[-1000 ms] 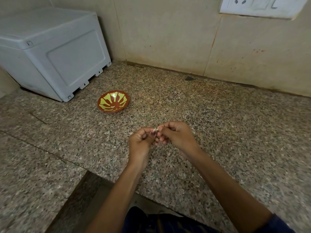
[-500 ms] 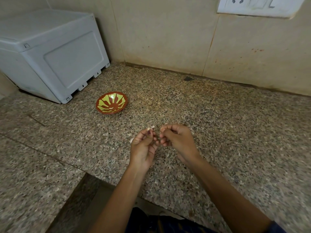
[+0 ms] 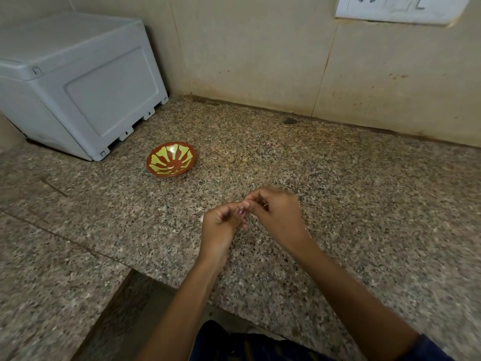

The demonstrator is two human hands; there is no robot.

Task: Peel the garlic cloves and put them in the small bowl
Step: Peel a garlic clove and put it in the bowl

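A small red-brown bowl with a yellow-green sunburst pattern sits on the granite counter, to the left of and beyond my hands. Both hands meet above the counter's middle. My left hand pinches a small pale garlic clove between thumb and fingertips. My right hand has its curled fingers on the same clove from the right; a thin sliver of skin sticks out near its fingers. Most of the clove is hidden by my fingers. The bowl looks empty.
A grey plastic box stands at the back left against the wall. A white switch plate is on the tiled wall at upper right. The counter has a cut-out edge at the lower left.
My hands, slightly apart half a second ago, have closed together again on the clove. The view has shifted a little; the bowl has not moved.
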